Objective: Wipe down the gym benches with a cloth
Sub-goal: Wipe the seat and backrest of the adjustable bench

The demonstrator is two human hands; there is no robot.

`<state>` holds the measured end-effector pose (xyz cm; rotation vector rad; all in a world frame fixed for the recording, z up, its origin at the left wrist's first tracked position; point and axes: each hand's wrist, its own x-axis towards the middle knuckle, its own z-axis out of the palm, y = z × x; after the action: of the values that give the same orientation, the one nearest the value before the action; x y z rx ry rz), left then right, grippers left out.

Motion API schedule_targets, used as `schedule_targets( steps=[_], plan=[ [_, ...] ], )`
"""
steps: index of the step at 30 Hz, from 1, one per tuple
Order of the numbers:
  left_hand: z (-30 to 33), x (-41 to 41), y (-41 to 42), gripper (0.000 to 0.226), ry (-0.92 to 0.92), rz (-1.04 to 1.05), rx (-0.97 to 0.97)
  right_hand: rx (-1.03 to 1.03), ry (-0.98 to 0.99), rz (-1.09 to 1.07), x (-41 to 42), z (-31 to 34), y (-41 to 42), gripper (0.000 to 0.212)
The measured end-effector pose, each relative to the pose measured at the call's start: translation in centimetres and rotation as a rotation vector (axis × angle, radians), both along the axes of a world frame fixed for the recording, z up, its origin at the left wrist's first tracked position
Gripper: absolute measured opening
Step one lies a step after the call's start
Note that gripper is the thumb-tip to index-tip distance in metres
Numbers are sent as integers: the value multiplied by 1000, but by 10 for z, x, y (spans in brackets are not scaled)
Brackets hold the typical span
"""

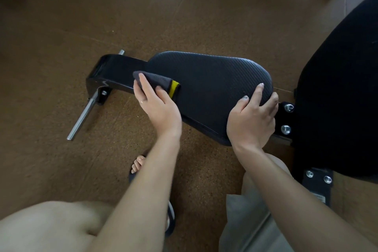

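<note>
Seen from above: textured black seat pad (208,88) of a gym bench, long axis running from its narrow end near the black steel front foot (106,75) to its broad end by the larger black back pad (343,88).

Left hand (157,106) laid flat on a folded dark grey cloth (155,82) with a yellow band, fingers (143,84) close together and stretched toward the pad's narrow end, thumb (163,92) pressing the fold near the band. Cloth resting on the pad's narrow end, overlapping onto the frame beside it.

Right hand (253,120) bare, gripping the pad's broad near corner, fingers slightly spread and curled over the edge, thumb side hidden beneath; apparently steadying.

Nearly all of the pad's surface lying to the broad-end side of the cloth, between the two hands. Likely next: a sweep along the long axis from narrow end toward the broad end, left hand being the one on the cloth. Right hand sitting in that path, so probably needing to lift before the corner gets wiped.

Chrome crossbar (81,116) jutting from the front foot, well apart from the cloth.
</note>
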<state>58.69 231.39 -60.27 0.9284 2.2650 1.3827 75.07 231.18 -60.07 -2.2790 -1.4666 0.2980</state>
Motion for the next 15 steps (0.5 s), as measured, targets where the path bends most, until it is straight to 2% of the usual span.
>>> schedule_targets(
  steps=[4, 9, 15],
  plan=[
    [-6, 35, -11, 60, -27, 36, 44, -12, -2, 6, 2, -1, 0, 56],
    [8, -11, 17, 51, 90, -17, -33, -11, 12, -2, 4, -1, 0, 56],
    [28, -60, 59, 43, 178, -206, -271, -19, 4, -6, 2, 0, 0, 56]
  ],
)
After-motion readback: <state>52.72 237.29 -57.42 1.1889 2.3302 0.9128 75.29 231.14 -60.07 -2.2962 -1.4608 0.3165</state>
